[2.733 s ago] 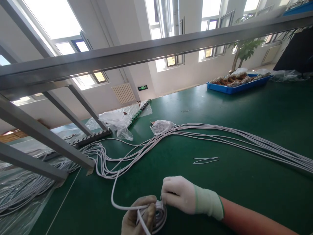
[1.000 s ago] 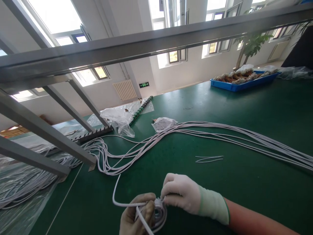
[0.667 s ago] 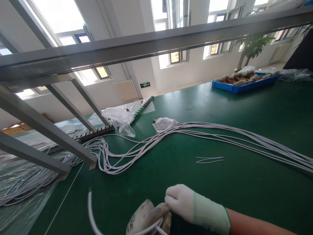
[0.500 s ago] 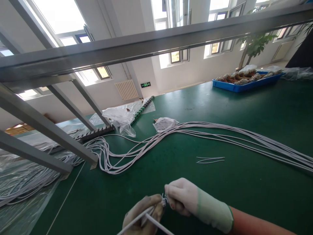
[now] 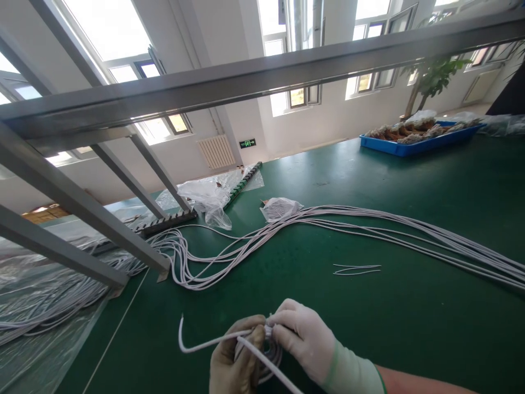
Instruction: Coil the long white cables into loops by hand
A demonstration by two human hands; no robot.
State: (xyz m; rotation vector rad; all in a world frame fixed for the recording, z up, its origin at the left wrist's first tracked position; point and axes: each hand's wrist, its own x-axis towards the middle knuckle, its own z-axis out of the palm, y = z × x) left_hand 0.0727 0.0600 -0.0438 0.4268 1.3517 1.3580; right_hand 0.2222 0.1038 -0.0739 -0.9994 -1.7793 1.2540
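Note:
My left hand (image 5: 235, 358), in a worn glove, is closed around a coil of white cable (image 5: 270, 368). One bent cable end (image 5: 200, 346) sticks out to the left of it, and another length runs down toward the bottom edge. My right hand (image 5: 307, 342), in a white glove with a pale green cuff, pinches at the top of the coil and touches the left fingertips. A thin white twist tie is mostly hidden under these fingers. Several similar thin ties (image 5: 356, 270) lie on the green table (image 5: 394, 323).
Long white cables (image 5: 233, 262) run across the table behind my hands. A small plastic bag (image 5: 282, 208) touches them. Grey metal frame posts (image 5: 139, 241) stand at the left, with a crossbar (image 5: 246, 79) above. A blue tray (image 5: 410, 148) sits at the far right.
My right hand has moved left and closed in against the coil. The left hand has turned, so the bent cable end and the coil now show. The view has shifted slightly.

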